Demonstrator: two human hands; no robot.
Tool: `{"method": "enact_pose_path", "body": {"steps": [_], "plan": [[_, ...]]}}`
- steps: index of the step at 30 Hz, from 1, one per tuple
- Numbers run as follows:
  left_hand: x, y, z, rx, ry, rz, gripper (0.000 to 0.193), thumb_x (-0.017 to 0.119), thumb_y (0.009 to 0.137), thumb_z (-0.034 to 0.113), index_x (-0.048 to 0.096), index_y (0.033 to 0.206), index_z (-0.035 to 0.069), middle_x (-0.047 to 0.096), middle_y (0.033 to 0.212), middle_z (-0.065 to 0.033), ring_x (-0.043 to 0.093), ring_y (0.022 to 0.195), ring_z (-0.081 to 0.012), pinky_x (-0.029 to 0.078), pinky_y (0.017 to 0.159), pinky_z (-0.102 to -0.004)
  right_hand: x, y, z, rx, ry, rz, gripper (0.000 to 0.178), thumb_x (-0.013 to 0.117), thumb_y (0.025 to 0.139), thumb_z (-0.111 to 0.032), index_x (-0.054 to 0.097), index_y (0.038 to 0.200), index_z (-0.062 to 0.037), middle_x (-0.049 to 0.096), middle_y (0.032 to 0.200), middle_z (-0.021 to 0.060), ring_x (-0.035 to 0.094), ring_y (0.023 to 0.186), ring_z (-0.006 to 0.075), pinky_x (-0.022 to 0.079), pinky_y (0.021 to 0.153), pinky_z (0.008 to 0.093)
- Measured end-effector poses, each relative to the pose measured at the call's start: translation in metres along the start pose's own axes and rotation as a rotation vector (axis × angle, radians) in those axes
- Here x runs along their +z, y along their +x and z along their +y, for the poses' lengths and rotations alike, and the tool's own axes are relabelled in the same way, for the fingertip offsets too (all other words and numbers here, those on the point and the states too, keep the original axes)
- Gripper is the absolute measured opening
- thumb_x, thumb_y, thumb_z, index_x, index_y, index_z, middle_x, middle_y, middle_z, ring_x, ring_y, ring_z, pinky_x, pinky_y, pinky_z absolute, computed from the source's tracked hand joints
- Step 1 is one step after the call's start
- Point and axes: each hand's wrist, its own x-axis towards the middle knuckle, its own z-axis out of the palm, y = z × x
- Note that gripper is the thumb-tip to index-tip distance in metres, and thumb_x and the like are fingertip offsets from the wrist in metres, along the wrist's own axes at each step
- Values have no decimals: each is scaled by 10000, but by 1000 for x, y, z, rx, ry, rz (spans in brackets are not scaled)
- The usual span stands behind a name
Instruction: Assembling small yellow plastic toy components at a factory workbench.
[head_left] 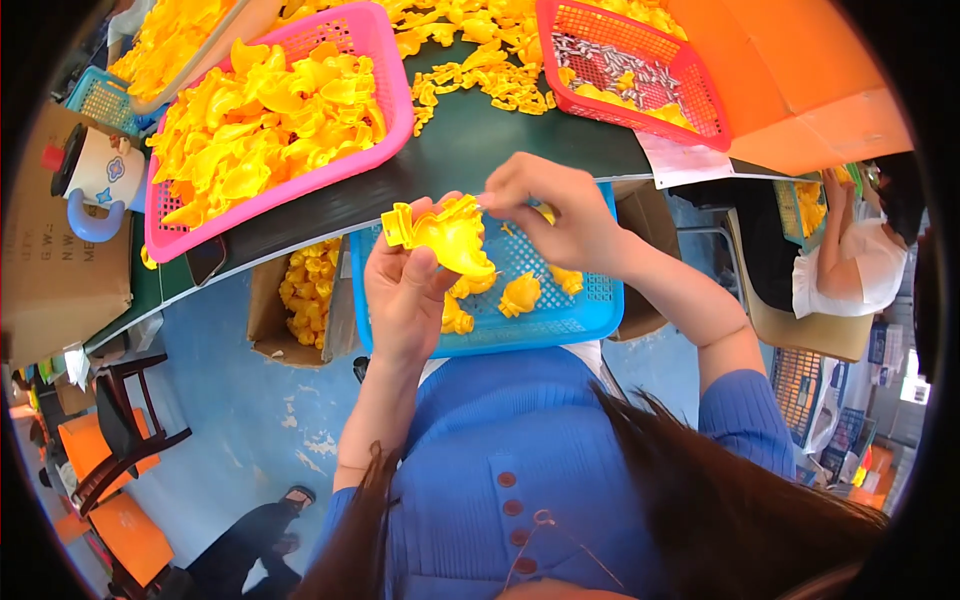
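Over the blue basket (545,335), toward its 11 o'clock, yellow part (450,235) is clamped in left hand (400,290), right hand (555,210) pinching at its 1 o'clock edge, can't tell on what, with heaped pink basket (398,85) at 10 o'clock, red basket (705,100) of metal bits (630,75) at 2.

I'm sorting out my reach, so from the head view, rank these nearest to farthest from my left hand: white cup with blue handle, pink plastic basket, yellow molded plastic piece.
1. Yellow molded plastic piece: in the left hand itself.
2. Pink plastic basket: ahead and to the left.
3. White cup with blue handle: farther left, past the basket.
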Motion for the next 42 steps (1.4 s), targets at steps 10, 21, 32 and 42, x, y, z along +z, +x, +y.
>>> {"method": "enact_pose_path", "body": {"steps": [10, 21, 32, 42], "plan": [[-19, 5, -12, -155, -310, 35, 468, 535, 893, 180, 357, 1282, -9, 434, 1284, -202, 541, 1072, -295, 444, 948, -352, 4, -4, 10, 232, 222, 14, 144, 610, 783, 45, 617, 916, -8, 616, 846, 76, 604, 807, 173, 481, 704, 257], [-27, 4, -6, -110, -91, 69, 456, 473, 924, 214, 344, 1299, -12, 409, 1308, -217, 539, 1086, -289, 477, 909, -311, -222, 11, 135, 772, -813, -451, 175, 629, 733, -74, 635, 899, -17, 629, 773, 86, 606, 758, 176, 488, 696, 297], [-24, 7, -13, -161, -60, 52, 496, 533, 890, 172, 329, 1301, -19, 417, 1296, -218, 568, 1046, -279, 533, 811, -292, -245, -26, 167, 883, -792, -222, 200, 624, 757, -91, 626, 920, 26, 636, 844, 130, 622, 713, 181, 509, 605, 307], [-14, 7, -11, -182, 9, 43, 475, 509, 903, 185, 339, 1301, -10, 426, 1286, -216, 560, 1054, -267, 508, 850, -295, -254, -26, 182, 716, -841, 48, 149, 623, 803, -108, 625, 914, -9, 636, 835, 95, 625, 696, 150, 509, 581, 257]]}}
